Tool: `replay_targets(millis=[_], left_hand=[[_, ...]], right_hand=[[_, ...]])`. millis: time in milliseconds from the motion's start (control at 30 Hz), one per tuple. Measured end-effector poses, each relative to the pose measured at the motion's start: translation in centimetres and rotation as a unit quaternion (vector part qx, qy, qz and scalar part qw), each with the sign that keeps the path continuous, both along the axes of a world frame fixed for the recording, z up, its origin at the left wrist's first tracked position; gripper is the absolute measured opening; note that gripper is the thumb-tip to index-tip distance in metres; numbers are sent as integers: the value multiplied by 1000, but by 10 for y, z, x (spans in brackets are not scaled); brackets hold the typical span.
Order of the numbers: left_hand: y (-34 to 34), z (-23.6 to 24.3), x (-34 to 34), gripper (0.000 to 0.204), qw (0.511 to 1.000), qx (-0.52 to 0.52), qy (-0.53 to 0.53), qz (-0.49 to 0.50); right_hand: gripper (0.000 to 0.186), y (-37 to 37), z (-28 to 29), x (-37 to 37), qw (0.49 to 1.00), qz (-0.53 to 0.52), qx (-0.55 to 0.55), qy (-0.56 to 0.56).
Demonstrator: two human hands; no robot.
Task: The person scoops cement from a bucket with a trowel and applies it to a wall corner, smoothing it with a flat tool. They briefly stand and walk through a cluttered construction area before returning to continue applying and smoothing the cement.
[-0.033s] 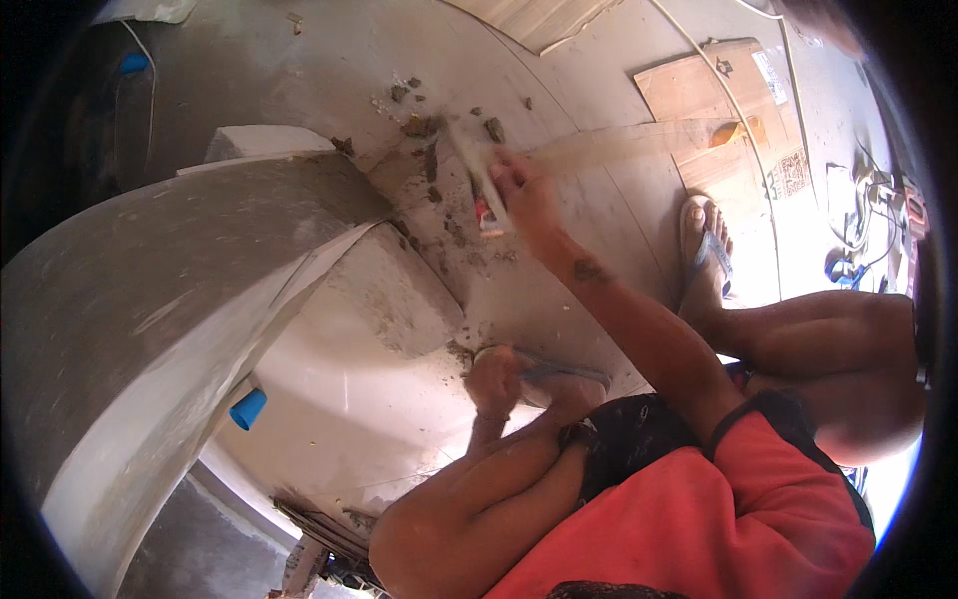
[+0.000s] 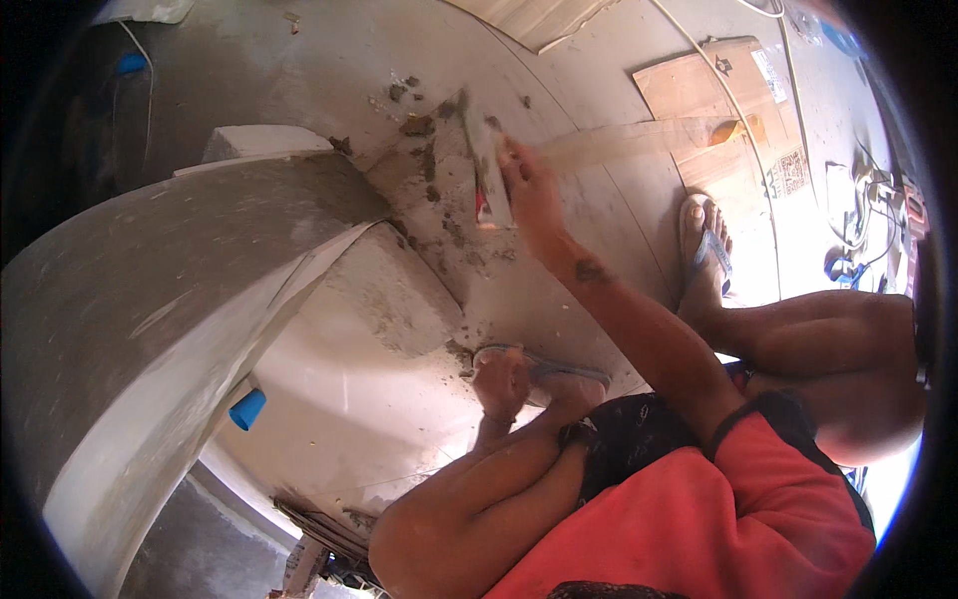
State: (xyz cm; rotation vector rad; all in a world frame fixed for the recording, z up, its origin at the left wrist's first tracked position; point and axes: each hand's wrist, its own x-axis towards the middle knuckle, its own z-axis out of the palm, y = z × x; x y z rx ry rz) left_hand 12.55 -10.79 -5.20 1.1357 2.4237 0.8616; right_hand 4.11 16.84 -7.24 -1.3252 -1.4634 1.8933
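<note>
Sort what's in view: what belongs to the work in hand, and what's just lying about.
Work in hand:
- pale flat tool, held in the right hand
- grey clumps on the floor, seemingly part of it

Apparently just lying about:
- blue cup-shaped object
- cardboard piece
- pale cable crossing the cardboard

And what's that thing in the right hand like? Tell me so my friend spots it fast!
Find the big curved grey structure at the picture's left. Go right, past the dark clumps on the floor, to the right hand. It holds the flat pale tool, set apart from the rough clumps by its long straight edge and red patch.
</note>
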Motion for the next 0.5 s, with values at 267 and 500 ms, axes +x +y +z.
replay_targets(millis=[267,500], left_hand=[[8,-35,38,20,996,-21,-14,90],[15,-26,27,19,997,-39,49,37]], right_hand=[[40,5,35,-1,891,88,-337,293],[31,-16,7,-7,972,170,76,145]])
